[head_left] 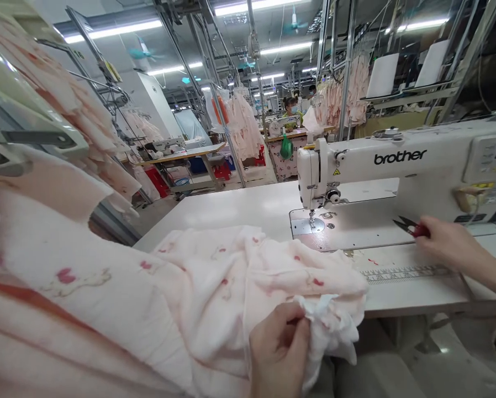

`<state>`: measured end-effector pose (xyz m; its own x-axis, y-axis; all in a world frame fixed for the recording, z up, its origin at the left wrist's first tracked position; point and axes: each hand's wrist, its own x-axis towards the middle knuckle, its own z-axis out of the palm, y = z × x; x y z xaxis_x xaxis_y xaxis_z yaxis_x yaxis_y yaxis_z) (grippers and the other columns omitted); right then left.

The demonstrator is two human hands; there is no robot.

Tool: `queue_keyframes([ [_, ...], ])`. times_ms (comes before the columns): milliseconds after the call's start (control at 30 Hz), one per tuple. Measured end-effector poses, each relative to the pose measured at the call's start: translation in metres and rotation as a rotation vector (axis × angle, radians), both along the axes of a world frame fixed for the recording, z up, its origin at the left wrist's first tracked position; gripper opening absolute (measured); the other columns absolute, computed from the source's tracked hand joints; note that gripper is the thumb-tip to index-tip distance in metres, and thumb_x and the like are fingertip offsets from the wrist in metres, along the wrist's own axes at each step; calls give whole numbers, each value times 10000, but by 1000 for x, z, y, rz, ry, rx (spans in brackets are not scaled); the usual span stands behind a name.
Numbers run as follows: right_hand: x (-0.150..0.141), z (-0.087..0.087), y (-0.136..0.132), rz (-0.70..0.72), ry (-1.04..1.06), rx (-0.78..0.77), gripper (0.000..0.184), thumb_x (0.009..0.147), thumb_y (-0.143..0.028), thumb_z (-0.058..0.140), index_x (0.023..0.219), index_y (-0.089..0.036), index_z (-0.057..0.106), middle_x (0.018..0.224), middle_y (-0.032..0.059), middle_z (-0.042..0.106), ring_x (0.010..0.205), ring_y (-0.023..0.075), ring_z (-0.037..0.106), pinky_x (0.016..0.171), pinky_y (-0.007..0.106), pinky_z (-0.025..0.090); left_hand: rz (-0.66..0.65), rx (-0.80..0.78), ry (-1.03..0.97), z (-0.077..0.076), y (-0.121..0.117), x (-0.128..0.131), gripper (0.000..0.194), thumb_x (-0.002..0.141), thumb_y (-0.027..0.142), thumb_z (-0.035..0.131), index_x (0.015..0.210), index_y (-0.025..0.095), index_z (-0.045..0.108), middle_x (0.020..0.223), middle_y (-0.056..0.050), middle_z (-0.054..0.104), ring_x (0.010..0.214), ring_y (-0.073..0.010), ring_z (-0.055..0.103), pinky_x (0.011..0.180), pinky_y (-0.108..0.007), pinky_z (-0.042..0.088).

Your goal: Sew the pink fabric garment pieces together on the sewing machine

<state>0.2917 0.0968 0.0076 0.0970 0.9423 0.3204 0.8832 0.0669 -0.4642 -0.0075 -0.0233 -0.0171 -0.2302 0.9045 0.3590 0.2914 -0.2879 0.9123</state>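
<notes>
"So, what am I looking at on the head feed?"

"Well, I'm seeing 2 bare hands working apart. The right hand [447, 240] is hovering over the sewing table [215, 207], just above a ruler strip [405, 275], and its fingers are clenching red-handled thread snips [411, 228], with the tips pointing left, towards the Brother sewing machine [380, 160]."

"And the left hand [279, 348]?"

"Its fingers are grasping a crumpled white fold [322, 315] of the pale pink garment [215, 282], which has a small red print. I'm pinching it up low, nearest the camera, as if I'm the one in there."

"Where's the garment lying?"

"It's spreading across the lower left of my view, heaped over the table's near edge and stopping just short of the needle plate [308, 225]. I'm reading that as the table bearing most of the weight, so the left hand is managing only a small gathered section."

"Why are the snips staying in the fist?"

"I'm judging that holding them out to the right is keeping the tips well apart from the cloth, while a co-worker [290, 108] is sitting at another machine far behind, near hanging pink garments [243, 127]"
</notes>
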Motion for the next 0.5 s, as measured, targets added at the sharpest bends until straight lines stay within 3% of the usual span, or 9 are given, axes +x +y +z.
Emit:
queue_keyframes([
  [100, -34, 17, -28, 237, 204, -130, 190, 725, -113, 362, 786, -194, 523, 584, 11, 527, 540, 134, 480, 523, 269, 339, -80, 34, 11, -1, 3, 1, 106, 739, 120, 529, 754, 206, 590, 626, 54, 588, 480, -65, 515, 459, -133, 401],
  [167, -66, 31, -44, 534, 567, -197, 200, 715, -176, 446, 888, -193, 545, 668, 0, 510, 578, 133, 437, 539, 261, 349, -112, 84, 43, 0, 7, 3, 127, 774, 114, 506, 809, 215, 573, 701, 47, 599, 576, -76, 553, 534, -135, 434],
  [200, -84, 38, -48, 621, 620, -247, 209, 724, -216, 493, 921, -196, 560, 702, -6, 504, 616, 135, 434, 544, 249, 342, -113, 118, 73, 2, 11, 3, 138, 788, 109, 494, 832, 219, 564, 728, 45, 597, 621, -80, 561, 571, -138, 441],
  [267, -120, 53, -48, 738, 592, -373, 116, 701, -239, 575, 795, -172, 581, 623, -33, 444, 588, 117, 397, 515, 227, 305, -46, 199, 157, 13, 22, 2, 146, 805, 102, 475, 855, 219, 547, 745, 43, 583, 650, -80, 551, 604, -145, 436],
  [333, -152, 68, -37, 738, 718, -295, 126, 673, -235, 601, 605, -145, 545, 533, -48, 402, 524, 94, 357, 475, 214, 262, 67, 322, 269, 33, 42, -6, 141, 809, 98, 474, 867, 209, 538, 736, 40, 570, 635, -78, 534, 611, -155, 425],
  [400, -178, 85, -21, 739, 829, -166, 138, 668, -242, 607, 607, -142, 535, 539, -52, 424, 519, 84, 361, 482, 210, 266, 168, 501, 387, 66, 69, -21, 121, 809, 101, 478, 859, 193, 539, 732, 32, 566, 644, -82, 528, 635, -170, 415],
  [500, -204, 110, -1, 752, 986, -25, 169, 685, -301, 598, 683, -150, 522, 581, -50, 450, 532, 81, 388, 496, 208, 290, 122, 676, 519, 122, 109, -49, 68, 795, 159, 497, 814, 181, 559, 825, -5, 598, 764, -112, 546, 724, -208, 410],
])
